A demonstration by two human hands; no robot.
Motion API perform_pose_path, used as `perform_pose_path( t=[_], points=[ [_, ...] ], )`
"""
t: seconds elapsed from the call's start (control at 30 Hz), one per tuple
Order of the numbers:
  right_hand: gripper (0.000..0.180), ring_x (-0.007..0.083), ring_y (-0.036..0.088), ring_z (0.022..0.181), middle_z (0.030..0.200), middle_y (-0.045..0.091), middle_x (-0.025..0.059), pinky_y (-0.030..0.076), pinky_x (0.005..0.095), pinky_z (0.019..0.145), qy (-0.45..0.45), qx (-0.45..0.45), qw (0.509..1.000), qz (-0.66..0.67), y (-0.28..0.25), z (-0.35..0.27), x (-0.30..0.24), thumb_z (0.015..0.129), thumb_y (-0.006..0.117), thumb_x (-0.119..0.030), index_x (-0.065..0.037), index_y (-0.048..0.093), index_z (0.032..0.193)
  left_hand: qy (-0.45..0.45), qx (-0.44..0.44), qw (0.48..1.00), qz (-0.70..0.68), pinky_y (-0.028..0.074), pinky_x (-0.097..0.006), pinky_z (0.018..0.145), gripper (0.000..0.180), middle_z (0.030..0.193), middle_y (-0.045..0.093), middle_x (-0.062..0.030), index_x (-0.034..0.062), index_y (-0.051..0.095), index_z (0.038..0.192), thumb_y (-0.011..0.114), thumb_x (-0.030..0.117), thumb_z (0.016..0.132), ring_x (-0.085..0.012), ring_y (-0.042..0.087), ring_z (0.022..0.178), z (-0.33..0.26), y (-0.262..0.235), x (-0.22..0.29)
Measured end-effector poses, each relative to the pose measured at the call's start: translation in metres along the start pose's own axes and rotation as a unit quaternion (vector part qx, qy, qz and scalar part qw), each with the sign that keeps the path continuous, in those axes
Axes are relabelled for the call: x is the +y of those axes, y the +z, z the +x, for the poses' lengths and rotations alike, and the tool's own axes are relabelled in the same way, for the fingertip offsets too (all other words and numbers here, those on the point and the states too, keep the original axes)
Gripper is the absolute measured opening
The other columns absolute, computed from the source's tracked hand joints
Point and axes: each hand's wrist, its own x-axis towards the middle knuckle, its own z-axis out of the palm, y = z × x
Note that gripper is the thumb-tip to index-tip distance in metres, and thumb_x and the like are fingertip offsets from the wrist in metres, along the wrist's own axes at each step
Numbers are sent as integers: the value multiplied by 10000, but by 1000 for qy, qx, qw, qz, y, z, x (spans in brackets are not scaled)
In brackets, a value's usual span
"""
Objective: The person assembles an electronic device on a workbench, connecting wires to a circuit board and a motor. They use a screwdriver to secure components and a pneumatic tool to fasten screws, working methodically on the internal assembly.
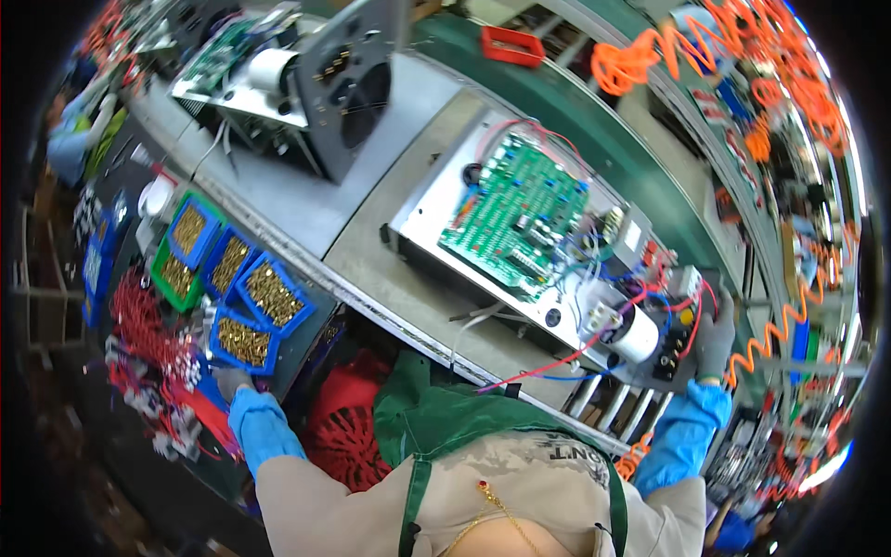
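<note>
A metal chassis (418, 215) lies on the bench in front of me, carrying a green circuit board (520, 209). Toward its right end are a white cylindrical capacitor (637, 336), red and blue wires, and a dark end panel (666, 360). My right hand (714, 345), in a grey glove, is closed around the edge of that panel. Far to the left, my gloved left hand (232, 382) is down beside a blue bin of brass fasteners (243, 343) and a pile of red wire harnesses with white connectors (190, 371). Its fingers are too small and blurred to read.
More blue bins (271, 295) of brass hardware and a green tray (167, 290) stand at the left. Another unit with an upright dark fan panel (357, 84) sits farther along the bench. Coiled orange air hoses (640, 65) hang at right; a red bin (512, 46) is behind.
</note>
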Motion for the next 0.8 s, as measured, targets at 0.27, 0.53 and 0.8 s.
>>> perform_pose_path(
  t=[0.27,0.53,0.8],
  points=[
    [557,349,623,911,1048,622,228,476,366,807,-17,25,999,28,2,-2,3,765,488,-53,-130,461,1316,81,44,989,-112,484,-367,757,298,992,608,-170,-30,612,1058,504,177,872,-274,581,889,-8,-28,19],
    [421,307,629,830,905,619,144,496,346,764,-198,264,943,36,-45,-54,-43,772,577,-17,-5,541,1191,439,2,868,-235,489,-306,713,228,930,606,-105,-12,614,1052,518,75,864,-199,572,795,-161,-92,117],
    [484,340,623,836,1037,602,196,505,405,748,-293,-231,887,273,-6,-155,-54,875,588,-247,-39,461,1293,742,-631,213,72,482,-382,740,228,950,605,-156,44,605,1053,564,156,857,-320,594,853,-509,-44,191]
  ],
)
